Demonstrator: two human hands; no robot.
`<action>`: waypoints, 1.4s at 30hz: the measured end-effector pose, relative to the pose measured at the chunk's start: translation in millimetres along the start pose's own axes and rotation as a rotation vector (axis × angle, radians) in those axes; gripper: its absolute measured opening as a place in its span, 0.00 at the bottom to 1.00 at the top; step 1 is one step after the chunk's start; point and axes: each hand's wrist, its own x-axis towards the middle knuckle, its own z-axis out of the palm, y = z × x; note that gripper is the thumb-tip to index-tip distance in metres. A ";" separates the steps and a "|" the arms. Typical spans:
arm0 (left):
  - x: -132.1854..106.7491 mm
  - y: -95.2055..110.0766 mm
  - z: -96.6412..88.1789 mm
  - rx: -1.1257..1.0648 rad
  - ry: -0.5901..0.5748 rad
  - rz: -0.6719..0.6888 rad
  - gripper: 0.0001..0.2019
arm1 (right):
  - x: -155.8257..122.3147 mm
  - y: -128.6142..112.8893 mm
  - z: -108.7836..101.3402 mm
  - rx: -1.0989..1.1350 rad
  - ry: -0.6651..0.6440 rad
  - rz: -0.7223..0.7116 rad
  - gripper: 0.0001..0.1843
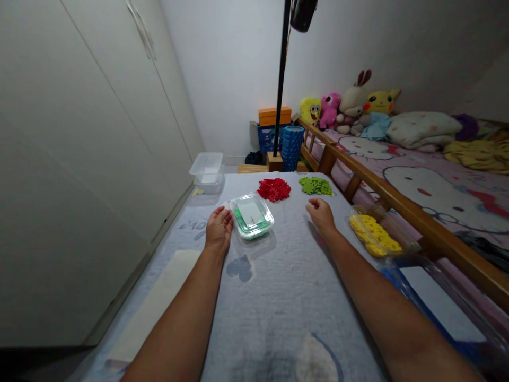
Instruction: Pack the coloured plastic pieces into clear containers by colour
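My left hand [220, 227] holds the left edge of a clear plastic container [262, 231], its thumb and fingers against the rim. The container is tilted, with green pieces [240, 222] and a white label [251, 212] showing through it. To the right, my right hand [320, 215] is above the cloth with its fingers curled in; no object shows in it. Just beyond that hand lies a pile of light green plastic pieces [316, 185]. A pile of red plastic pieces [274, 189] lies behind the clear container.
Stacked empty clear containers [207, 164] stand at the far left. Along the right edge are a container of yellow pieces [374, 233] and a blue one with a white label [441, 302]. A wooden bed rail [369, 188] borders the right side; a pale sheet [159, 307] lies left.
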 end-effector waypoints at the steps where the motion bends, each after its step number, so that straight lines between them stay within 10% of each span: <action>1: 0.1 -2.1 -0.6 -0.005 0.020 -0.006 0.19 | 11.1 2.0 2.7 -0.055 0.051 0.001 0.19; 13: 3.0 -19.5 -5.7 0.223 0.072 0.131 0.24 | 94.6 31.5 27.2 -0.410 0.188 0.136 0.50; 24: 0.8 -18.3 -4.9 0.268 0.064 0.150 0.23 | 126.3 24.6 30.0 -0.471 0.079 0.194 0.49; 42: -0.6 -16.3 -2.6 0.311 0.033 0.166 0.22 | 58.1 18.7 18.2 -0.583 0.028 0.106 0.32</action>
